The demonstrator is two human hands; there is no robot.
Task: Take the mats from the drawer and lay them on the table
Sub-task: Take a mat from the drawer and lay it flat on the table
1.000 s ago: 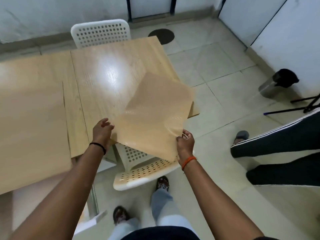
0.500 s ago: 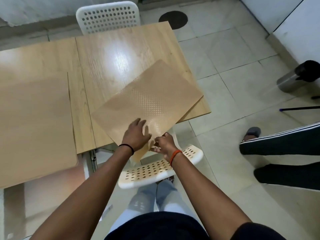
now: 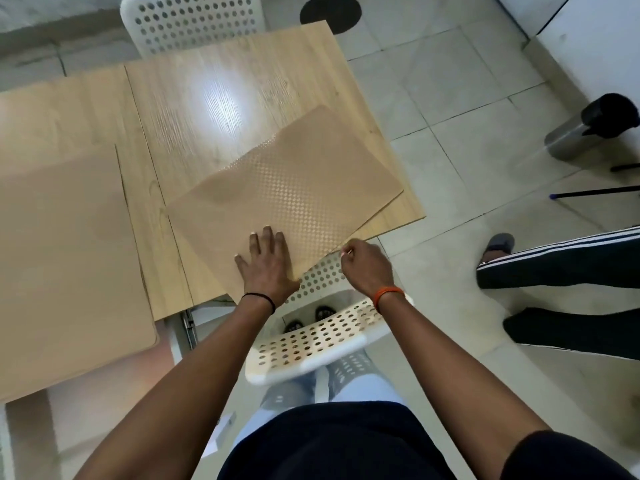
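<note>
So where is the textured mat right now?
In the head view the mat lies at an angle on the table's near right corner, under the flat left hand, with the right hand pinching its near edge above the white chair.

Pale tiled floor (image 3: 460, 109); a white perforated chair (image 3: 194, 26) stands beyond the wooden table (image 3: 221, 98), a bin (image 3: 588, 129) far right.

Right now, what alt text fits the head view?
A left hand presses a tan textured mat flat on a wooden table while the right hand pinches its near edge. Another mat lies left.
</note>
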